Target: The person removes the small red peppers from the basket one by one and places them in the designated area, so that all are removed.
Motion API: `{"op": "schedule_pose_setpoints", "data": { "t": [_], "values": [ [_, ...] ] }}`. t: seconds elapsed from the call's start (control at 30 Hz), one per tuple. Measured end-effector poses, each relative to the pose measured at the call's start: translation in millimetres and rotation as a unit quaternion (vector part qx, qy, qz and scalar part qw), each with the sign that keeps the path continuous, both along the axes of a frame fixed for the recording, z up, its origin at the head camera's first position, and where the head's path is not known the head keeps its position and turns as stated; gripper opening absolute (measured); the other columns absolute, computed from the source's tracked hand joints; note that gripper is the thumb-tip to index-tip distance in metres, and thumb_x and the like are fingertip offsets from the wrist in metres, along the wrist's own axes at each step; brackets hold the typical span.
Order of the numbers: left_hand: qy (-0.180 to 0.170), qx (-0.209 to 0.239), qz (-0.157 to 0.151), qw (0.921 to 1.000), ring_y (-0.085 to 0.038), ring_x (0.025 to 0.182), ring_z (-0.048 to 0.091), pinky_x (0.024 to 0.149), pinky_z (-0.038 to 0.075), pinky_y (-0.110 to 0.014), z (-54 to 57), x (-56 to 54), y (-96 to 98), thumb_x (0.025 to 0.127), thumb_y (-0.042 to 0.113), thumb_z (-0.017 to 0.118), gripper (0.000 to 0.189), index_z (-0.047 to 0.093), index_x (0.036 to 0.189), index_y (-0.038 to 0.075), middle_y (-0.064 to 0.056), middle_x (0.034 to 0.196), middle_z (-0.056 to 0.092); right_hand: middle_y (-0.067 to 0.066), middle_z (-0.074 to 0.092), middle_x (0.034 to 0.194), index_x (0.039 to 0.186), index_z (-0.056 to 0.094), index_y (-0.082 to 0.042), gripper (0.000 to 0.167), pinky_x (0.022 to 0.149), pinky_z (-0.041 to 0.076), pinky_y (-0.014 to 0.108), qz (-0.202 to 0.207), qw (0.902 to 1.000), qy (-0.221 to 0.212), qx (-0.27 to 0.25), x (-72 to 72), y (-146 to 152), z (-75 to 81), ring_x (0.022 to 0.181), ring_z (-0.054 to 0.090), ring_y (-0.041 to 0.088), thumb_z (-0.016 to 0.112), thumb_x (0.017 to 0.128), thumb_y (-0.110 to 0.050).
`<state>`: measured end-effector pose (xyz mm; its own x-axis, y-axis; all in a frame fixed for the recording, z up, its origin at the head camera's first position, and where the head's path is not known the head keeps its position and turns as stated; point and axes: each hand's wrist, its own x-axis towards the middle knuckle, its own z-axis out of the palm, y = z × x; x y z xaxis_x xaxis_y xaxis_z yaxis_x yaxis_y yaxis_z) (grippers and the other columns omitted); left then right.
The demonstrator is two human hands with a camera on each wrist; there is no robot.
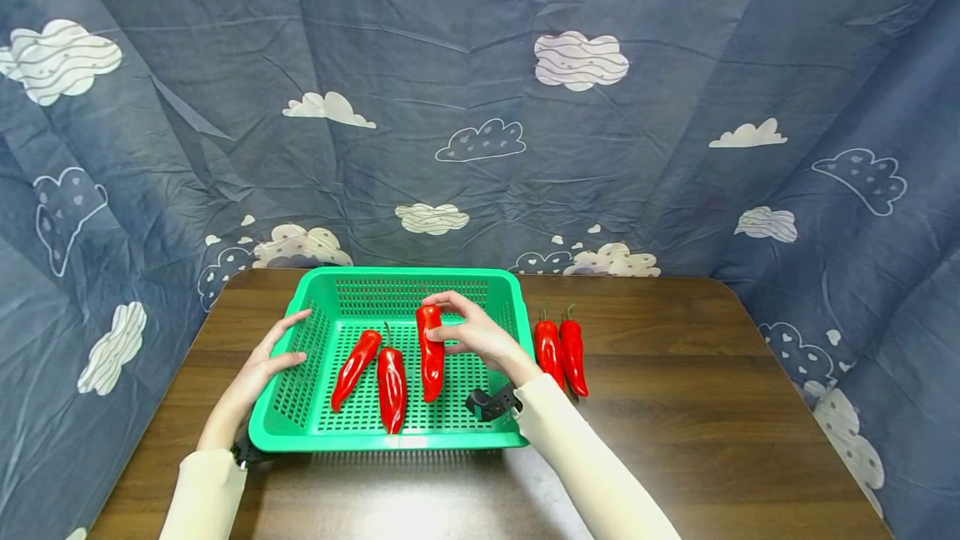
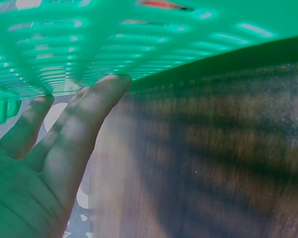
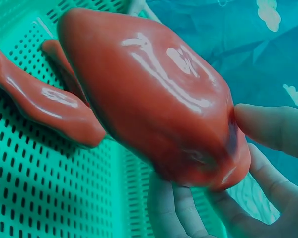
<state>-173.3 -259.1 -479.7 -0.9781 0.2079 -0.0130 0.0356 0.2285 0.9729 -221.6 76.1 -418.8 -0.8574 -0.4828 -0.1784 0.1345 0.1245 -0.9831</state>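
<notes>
My right hand [image 1: 472,333] pinches a red pepper [image 1: 431,357] near its far end, over the green basket [image 1: 405,442]. That pepper [image 3: 149,94] fills the middle of the right wrist view, thumb on one side and fingers on the other. Two more red peppers lie on the basket floor: a slanting pepper [image 1: 356,370] and a stemmed pepper [image 1: 392,390]. At the basket's left side is my left hand [image 1: 258,369], its fingers spread along the rim. The left wrist view shows that hand's fingers [image 2: 72,134] extended, with fingertips against the slotted green wall.
Two red peppers, a nearer one [image 1: 548,350] and another beside it [image 1: 572,354], lie on the wooden table [image 1: 675,407] just right of the basket. A blue curtain [image 1: 480,215] with cloud prints hangs behind the table.
</notes>
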Motion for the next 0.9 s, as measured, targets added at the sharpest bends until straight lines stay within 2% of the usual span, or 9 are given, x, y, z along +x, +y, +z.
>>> {"op": "schedule_pose_setpoints", "data": {
  "t": [0.13,0.37,0.5,0.63,0.9],
  "values": [
    [0.004,0.0,-0.001,1.0,-0.04,0.137,0.01,0.099,0.017,-0.063,-0.9,0.4,-0.6,0.094,0.011,0.052,0.063,0.025,0.15,0.011,-0.016,0.156,0.008,0.018,0.043,0.134,0.133,0.049,-0.003,0.05,0.078,0.052,0.046,-0.005,0.9999,0.0,-0.009,-0.1,7,2.8,0.092,0.062,0.025,0.065,0.086,-0.003],
    [-0.009,0.0,0.0,1.0,-0.037,0.13,0.024,0.093,0.034,-0.05,-0.1,1.0,-0.3,0.095,0.012,0.052,0.063,0.024,0.151,0.013,-0.015,0.156,0.009,0.018,0.044,0.134,0.134,0.047,-0.002,0.052,0.08,0.051,0.048,-0.016,0.9997,0.003,-0.019,0.1,20,7.6,0.092,0.061,0.025,0.065,0.085,-0.002],
    [-0.018,0.008,0.002,0.9998,-0.034,0.126,0.029,0.089,0.039,-0.041,0.5,0.8,0.4,0.095,0.012,0.052,0.063,0.024,0.151,0.015,-0.014,0.155,0.011,0.016,0.043,0.134,0.135,0.046,-0.003,0.053,0.082,0.05,0.049,-0.024,0.9994,-0.004,-0.026,0.4,29,9.9,0.094,0.061,0.026,0.065,0.085,-0.001],
    [-0.014,0.004,0.005,0.9999,-0.029,0.126,0.029,0.089,0.038,-0.035,0.8,0.1,0.8,0.095,0.012,0.053,0.063,0.026,0.151,0.015,-0.014,0.155,0.013,0.018,0.042,0.135,0.136,0.044,-0.001,0.054,0.084,0.049,0.05,-0.023,0.9992,-0.003,-0.033,0.5,39,10.6,0.095,0.06,0.026,0.064,0.086,-0.002],
    [-0.01,0.004,0.003,0.9999,-0.028,0.126,0.029,0.089,0.038,-0.03,0.3,-0.2,0.4,0.094,0.011,0.053,0.062,0.026,0.151,0.014,-0.015,0.155,0.013,0.018,0.041,0.135,0.137,0.042,-0.002,0.054,0.085,0.047,0.05,-0.028,0.9992,0.01,-0.026,1.8,55,11.8,0.096,0.059,0.025,0.063,0.087,-0.003]
  ]
}}
